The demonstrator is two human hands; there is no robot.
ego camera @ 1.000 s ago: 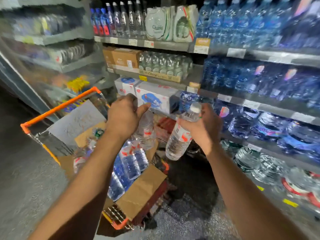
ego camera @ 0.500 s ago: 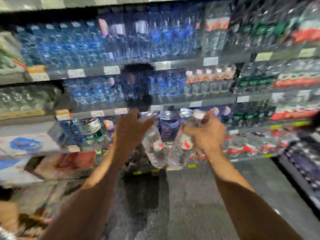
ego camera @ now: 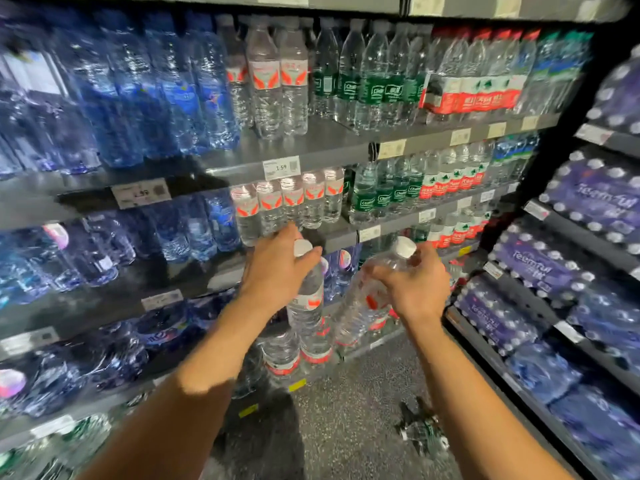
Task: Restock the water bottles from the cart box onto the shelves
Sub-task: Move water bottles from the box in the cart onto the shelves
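Observation:
My left hand (ego camera: 277, 268) grips the neck of a clear water bottle (ego camera: 306, 306) with a white cap and a red-and-white label, held upright. My right hand (ego camera: 415, 285) grips a second bottle (ego camera: 363, 306) of the same kind near its cap, tilted to the left. Both are held in front of the shelves, just below a row of matching red-label bottles (ego camera: 287, 206) on the middle shelf (ego camera: 332, 237). More of these bottles (ego camera: 277, 77) stand on the shelf above. The cart and its box are out of view.
Blue-tinted bottles (ego camera: 138, 98) fill the shelves at left; green-label (ego camera: 374, 88) and red-label bottles (ego camera: 474, 95) stand to the right. Purple wrapped multipacks (ego camera: 554, 265) fill the side rack at right. Crumpled plastic wrap (ego camera: 422, 431) lies on the speckled floor.
My view swung from the cart to the right along the shelves. Both hands lifted the two bottles out of the cart box and carried them up toward the red-label row.

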